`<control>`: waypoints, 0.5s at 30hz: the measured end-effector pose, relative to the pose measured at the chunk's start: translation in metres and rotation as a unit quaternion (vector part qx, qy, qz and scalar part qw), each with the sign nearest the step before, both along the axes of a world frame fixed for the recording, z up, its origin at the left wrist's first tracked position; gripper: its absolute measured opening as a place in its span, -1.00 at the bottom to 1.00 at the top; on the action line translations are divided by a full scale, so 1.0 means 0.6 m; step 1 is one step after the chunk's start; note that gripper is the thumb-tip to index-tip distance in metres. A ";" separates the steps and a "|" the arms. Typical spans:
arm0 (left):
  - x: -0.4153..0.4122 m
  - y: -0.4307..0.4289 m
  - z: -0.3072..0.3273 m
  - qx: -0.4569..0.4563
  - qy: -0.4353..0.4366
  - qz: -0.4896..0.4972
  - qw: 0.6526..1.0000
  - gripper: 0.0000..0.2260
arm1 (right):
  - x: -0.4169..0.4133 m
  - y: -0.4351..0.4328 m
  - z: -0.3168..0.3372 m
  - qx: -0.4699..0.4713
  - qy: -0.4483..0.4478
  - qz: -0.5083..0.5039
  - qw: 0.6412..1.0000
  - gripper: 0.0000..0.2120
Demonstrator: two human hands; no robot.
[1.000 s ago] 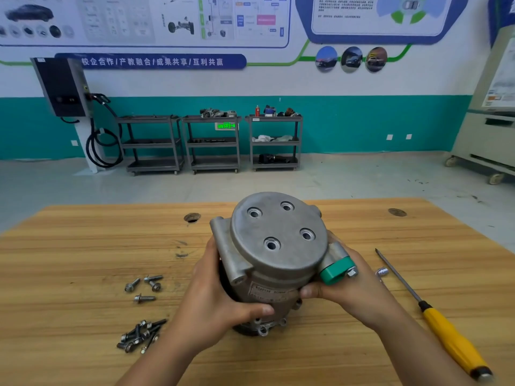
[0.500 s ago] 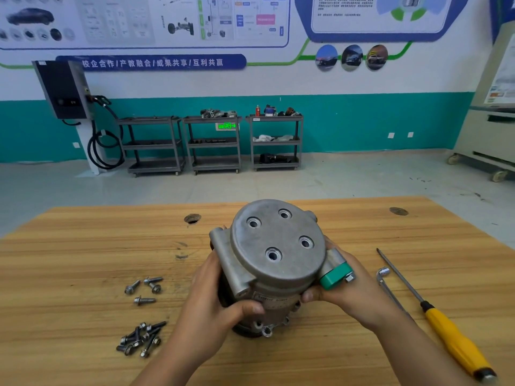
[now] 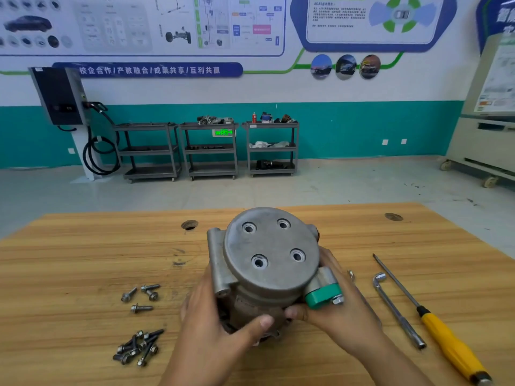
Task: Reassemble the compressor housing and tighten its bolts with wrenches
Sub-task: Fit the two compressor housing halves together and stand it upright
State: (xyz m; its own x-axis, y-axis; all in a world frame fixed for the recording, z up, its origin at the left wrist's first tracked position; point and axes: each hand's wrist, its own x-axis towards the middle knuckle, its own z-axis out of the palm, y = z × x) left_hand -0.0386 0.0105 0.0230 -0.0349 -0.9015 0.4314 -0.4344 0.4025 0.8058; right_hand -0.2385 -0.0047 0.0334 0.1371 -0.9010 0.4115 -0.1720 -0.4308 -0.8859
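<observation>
wooden table [image 3: 69,260]: left hand [image 3: 211,338] and right hand [image 3: 340,316] clamp compressor [image 3: 270,252] between bolts [image 3: 138,348] and wrench [image 3: 398,313].

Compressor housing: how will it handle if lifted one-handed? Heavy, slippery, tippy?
Probably heavy for its size: the compressor housing looks like cast metal, and both the left hand and right hand grip it. Matte, rough-looking surface: likely not slippery. Round body, tilted: may roll or tip on the table.

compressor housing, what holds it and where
Both hands grip the compressor housing low on its body: left hand on the left side, right hand on the right.
</observation>
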 end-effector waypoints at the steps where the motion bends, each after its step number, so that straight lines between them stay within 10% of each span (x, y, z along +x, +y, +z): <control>1: 0.003 -0.002 -0.002 0.006 0.007 -0.006 1.000 -0.26 | 0.010 0.003 -0.004 -0.017 0.007 -0.015 1.000 -0.15; 15: 0.047 0.022 -0.038 0.029 0.051 -0.022 0.998 -0.53 | 0.064 0.014 -0.035 -0.050 -0.044 -0.046 0.997 -0.20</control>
